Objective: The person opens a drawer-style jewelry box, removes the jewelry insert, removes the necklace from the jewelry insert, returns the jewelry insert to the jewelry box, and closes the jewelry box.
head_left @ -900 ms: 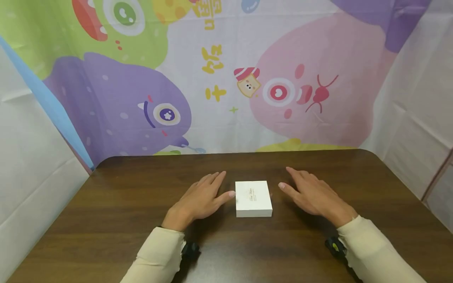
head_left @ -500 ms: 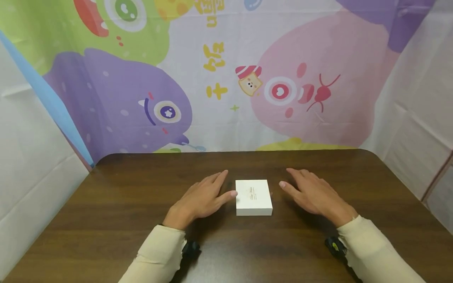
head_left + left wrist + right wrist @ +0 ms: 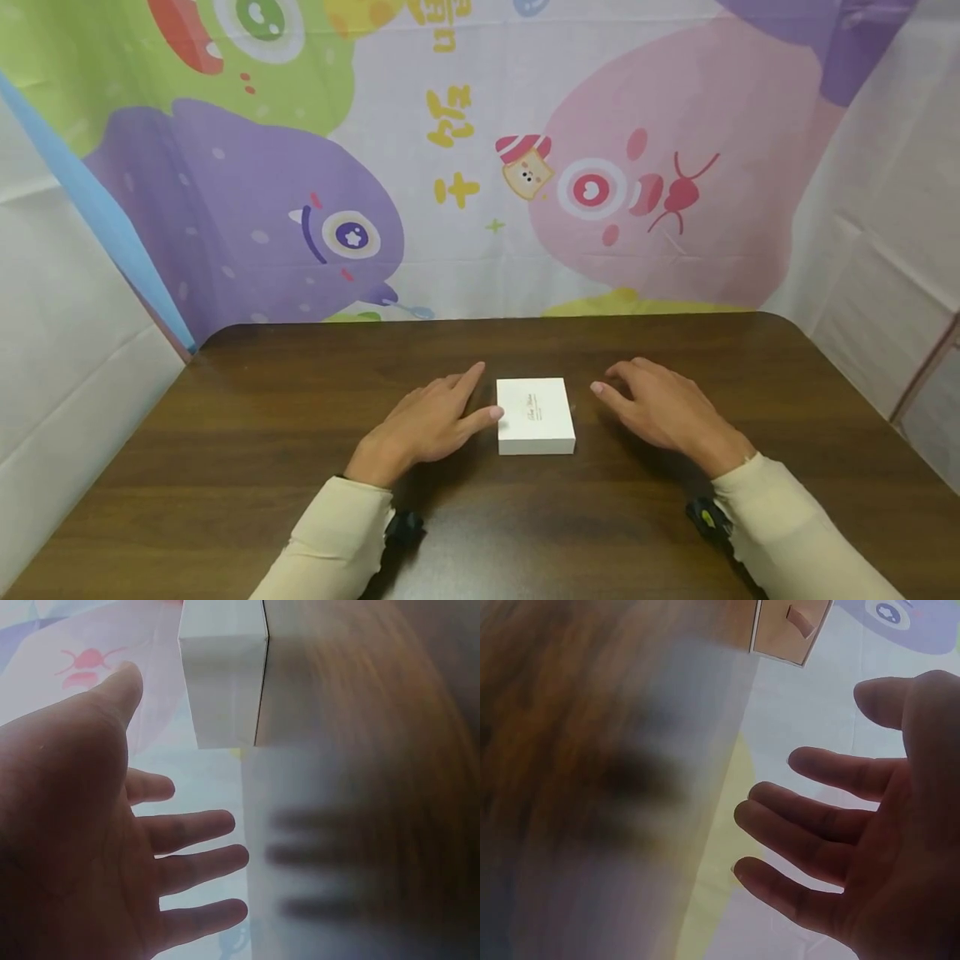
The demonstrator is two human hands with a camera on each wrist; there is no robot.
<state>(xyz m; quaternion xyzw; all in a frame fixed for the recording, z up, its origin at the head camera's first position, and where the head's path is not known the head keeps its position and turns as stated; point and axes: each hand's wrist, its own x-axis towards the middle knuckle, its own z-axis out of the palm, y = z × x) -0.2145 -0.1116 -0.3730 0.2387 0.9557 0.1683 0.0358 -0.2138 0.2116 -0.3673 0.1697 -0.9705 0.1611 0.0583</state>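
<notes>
Lying on the desk (image 3: 480, 533), the white box (image 3: 536, 417) is being flanked by relaxed, unclenched hands (image 3: 423, 427) (image 3: 666, 408) at 9 and 3 o'clock.

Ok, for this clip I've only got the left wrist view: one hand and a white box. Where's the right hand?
Observer: In the head view, the right hand is on the right side of the white box, apart from it.
Reviewer: Anything marked on the box's top?
Observer: Yes, the head view shows small print there, too small for me to read surely.
Reviewer: And the side facing the right hand?
Observer: The right wrist view shows a small tab on that side.
</notes>
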